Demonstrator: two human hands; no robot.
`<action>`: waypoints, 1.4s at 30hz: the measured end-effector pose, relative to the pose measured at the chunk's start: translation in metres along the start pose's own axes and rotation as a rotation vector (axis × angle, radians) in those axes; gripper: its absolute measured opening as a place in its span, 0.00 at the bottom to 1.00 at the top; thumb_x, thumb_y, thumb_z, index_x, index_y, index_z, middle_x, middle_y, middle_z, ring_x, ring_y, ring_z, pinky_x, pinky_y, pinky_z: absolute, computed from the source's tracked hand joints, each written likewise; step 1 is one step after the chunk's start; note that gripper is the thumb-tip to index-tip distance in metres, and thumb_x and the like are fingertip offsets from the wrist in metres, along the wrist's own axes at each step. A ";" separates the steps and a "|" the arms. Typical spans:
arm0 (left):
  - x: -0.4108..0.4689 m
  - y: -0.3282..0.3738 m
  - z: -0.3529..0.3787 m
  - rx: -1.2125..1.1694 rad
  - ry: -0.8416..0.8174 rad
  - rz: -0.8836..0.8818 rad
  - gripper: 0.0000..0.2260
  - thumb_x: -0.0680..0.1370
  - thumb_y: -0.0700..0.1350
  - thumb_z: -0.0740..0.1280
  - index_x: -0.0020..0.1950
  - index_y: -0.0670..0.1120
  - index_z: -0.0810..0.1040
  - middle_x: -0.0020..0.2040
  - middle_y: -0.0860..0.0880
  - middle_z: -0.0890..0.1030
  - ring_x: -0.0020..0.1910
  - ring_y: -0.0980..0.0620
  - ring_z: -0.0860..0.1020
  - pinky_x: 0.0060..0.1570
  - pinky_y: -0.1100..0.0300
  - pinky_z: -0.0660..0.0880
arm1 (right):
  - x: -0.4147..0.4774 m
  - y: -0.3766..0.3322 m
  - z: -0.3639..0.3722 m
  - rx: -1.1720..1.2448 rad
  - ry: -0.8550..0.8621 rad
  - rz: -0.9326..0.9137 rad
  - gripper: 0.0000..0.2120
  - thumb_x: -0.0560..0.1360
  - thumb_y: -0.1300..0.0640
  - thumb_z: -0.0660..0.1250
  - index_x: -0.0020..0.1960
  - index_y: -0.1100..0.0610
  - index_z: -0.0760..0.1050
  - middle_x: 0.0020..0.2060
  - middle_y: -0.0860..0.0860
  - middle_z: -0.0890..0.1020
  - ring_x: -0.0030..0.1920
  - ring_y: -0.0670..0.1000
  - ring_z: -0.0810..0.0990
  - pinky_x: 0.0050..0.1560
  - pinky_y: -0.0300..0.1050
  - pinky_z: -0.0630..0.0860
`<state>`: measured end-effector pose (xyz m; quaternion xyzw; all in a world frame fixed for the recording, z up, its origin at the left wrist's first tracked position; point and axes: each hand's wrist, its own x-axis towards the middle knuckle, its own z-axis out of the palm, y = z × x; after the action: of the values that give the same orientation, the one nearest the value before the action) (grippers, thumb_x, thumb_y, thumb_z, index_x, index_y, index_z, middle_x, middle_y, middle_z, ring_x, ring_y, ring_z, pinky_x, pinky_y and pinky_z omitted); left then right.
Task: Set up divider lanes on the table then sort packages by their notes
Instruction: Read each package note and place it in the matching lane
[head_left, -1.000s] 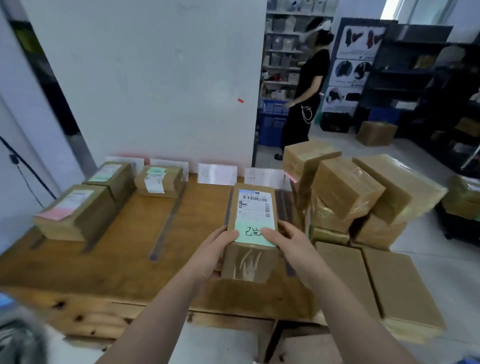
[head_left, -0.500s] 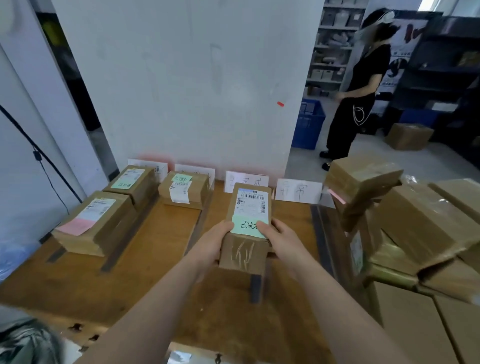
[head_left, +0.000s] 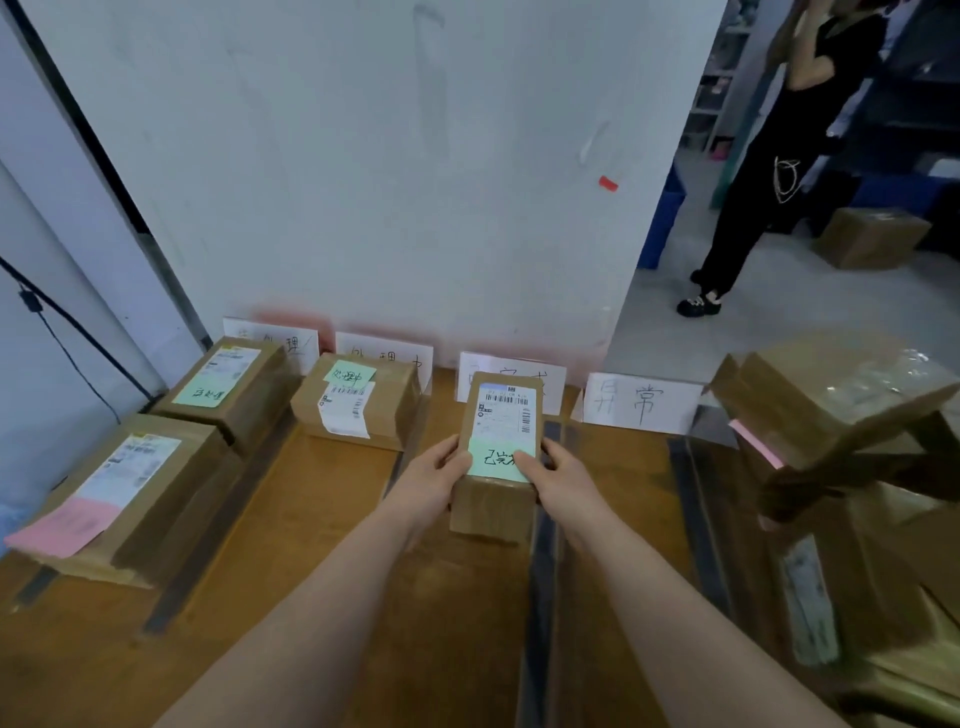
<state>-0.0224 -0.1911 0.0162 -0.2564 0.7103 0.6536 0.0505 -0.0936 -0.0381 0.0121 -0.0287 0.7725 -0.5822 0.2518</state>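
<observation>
Sorting step in hand. Left hand (head_left: 434, 480) and right hand (head_left: 558, 475) clasp the box (head_left: 498, 452) by its sides, over the third lane before its sign (head_left: 511, 378). Next, I judge: lower it between the dividers (head_left: 540, 561).

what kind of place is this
Most likely a parcel warehouse or shipping room: taped cardboard package with a barcode label held in both hands, handwritten lane signs against the wall, and more wrapped boxes stacked at right.
</observation>
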 end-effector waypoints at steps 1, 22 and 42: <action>0.011 -0.001 -0.002 0.018 0.000 -0.003 0.23 0.83 0.51 0.60 0.77 0.52 0.62 0.65 0.50 0.77 0.57 0.53 0.79 0.53 0.56 0.80 | 0.009 0.002 0.002 -0.012 0.003 0.005 0.19 0.79 0.51 0.64 0.70 0.48 0.67 0.62 0.48 0.78 0.58 0.48 0.79 0.56 0.50 0.80; 0.128 -0.032 -0.014 0.173 -0.059 -0.053 0.22 0.83 0.48 0.60 0.77 0.56 0.62 0.65 0.54 0.77 0.62 0.52 0.76 0.61 0.48 0.77 | 0.104 0.028 0.035 -0.168 0.152 0.065 0.18 0.81 0.53 0.61 0.70 0.48 0.66 0.62 0.47 0.78 0.57 0.46 0.78 0.54 0.46 0.80; 0.033 0.073 -0.014 0.951 0.038 0.506 0.22 0.83 0.53 0.57 0.76 0.50 0.63 0.75 0.50 0.68 0.71 0.50 0.68 0.67 0.56 0.67 | -0.018 -0.051 0.001 -0.655 0.397 -0.142 0.18 0.80 0.52 0.63 0.69 0.51 0.69 0.67 0.48 0.74 0.66 0.48 0.72 0.64 0.42 0.70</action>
<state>-0.0791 -0.2130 0.0702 -0.0381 0.9682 0.2470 -0.0110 -0.0906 -0.0493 0.0649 -0.0476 0.9473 -0.3149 0.0338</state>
